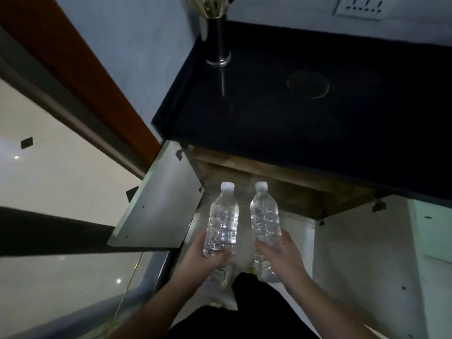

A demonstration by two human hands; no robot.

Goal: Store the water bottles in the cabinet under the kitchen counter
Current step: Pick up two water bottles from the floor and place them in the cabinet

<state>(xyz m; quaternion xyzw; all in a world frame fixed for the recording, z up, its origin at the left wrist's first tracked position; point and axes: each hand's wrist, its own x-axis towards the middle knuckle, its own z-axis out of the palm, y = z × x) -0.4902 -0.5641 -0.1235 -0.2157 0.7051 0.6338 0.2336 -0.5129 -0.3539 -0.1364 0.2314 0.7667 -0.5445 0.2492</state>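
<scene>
Progress: neither bottle is lying in the cabinet yet; its door is standing open under the dark bench, so placing both is still remaining, by my reading.
Left hand: its grip is clamping the lower part of the left bottle, cap pointing toward the opening.
Right hand: its grip is wrapping the right bottle near its base.
Pose: both forearms are reaching forward, bottles side by side, apart, in front of the cabinet mouth.
</scene>
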